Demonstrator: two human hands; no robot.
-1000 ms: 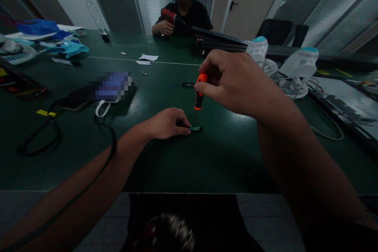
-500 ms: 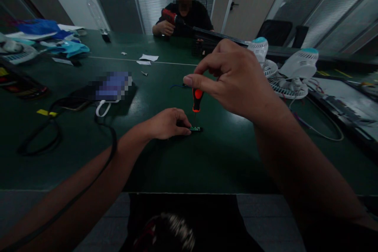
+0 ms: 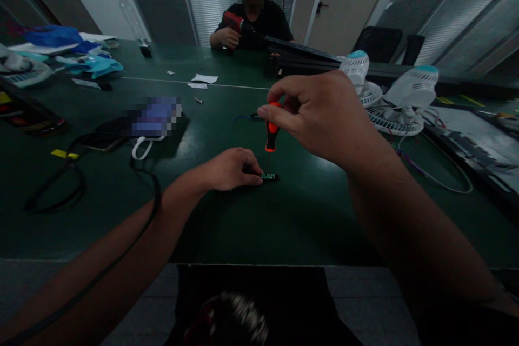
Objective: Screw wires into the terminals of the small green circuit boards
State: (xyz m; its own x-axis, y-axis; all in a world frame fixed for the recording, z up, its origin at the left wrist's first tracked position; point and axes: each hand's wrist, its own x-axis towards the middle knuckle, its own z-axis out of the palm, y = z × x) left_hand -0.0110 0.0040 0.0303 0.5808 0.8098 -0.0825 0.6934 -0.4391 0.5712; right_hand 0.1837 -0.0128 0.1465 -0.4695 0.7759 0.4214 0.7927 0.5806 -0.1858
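Note:
A small green circuit board point(image 3: 269, 177) lies on the dark green table point(image 3: 251, 216). My left hand point(image 3: 229, 169) rests on the table with its fingertips pinched on the board's left end. My right hand point(image 3: 324, 116) hovers above it, fingers closed round the top of an orange-and-black screwdriver point(image 3: 271, 134). The screwdriver stands upright with its thin tip down on the board.
Two white desk fans point(image 3: 399, 102) with loose wires lie at the right. A black cable point(image 3: 101, 173) and a mask lie at the left. Paper scraps point(image 3: 203, 81) sit further back. Across the table a person point(image 3: 253, 16) holds a red power tool point(image 3: 234, 22).
My right hand's fingers have shifted on the screwdriver's handle, rising half a second ago and now lower again, as if twisting it. My left hand and the board have stayed still.

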